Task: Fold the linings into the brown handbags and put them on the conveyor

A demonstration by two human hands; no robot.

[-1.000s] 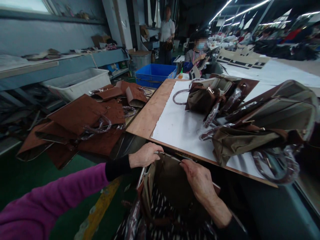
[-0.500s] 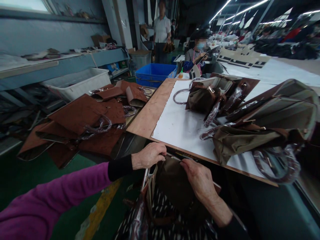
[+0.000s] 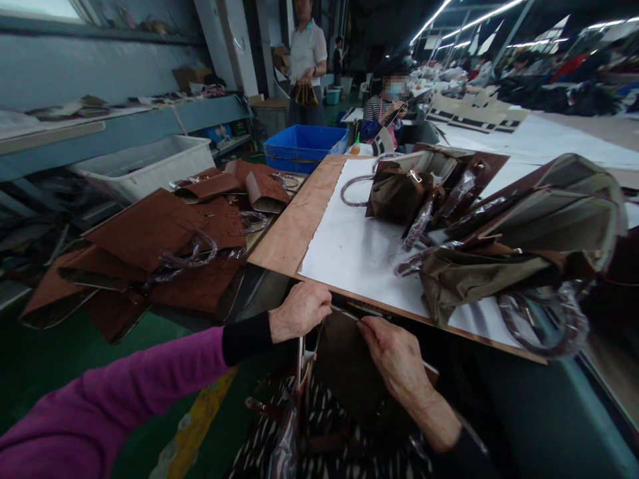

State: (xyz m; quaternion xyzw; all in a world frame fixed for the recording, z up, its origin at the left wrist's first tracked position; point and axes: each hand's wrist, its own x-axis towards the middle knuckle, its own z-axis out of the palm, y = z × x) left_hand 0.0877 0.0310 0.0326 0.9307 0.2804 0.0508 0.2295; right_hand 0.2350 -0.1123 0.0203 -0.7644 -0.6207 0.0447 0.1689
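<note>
On my lap, against the table's front edge, is a handbag (image 3: 342,362) with its dark olive lining showing. My left hand (image 3: 301,310) pinches the bag's upper edge at its left corner. Farther right along the same edge, my right hand (image 3: 394,352) grips the bag between thumb and fingers. A brown strap and a plastic-wrapped handle (image 3: 285,432) hang at the bag's left side. The lower part of the bag is dark and hard to make out against the patterned cloth (image 3: 254,439) on my lap.
Several lined handbags (image 3: 489,266) with wrapped handles lie on the white-covered table (image 3: 344,246). To the left is a pile of brown bags (image 3: 144,233). Behind them stand a white bin (image 3: 164,166) and a blue bin (image 3: 304,146). One person (image 3: 307,60) stands and another sits beyond.
My view has shifted slightly right. Both hands keep hold of the bag's edge, and its left side looks more closed up. The standing person has brought the carried brown item in front of the body.
</note>
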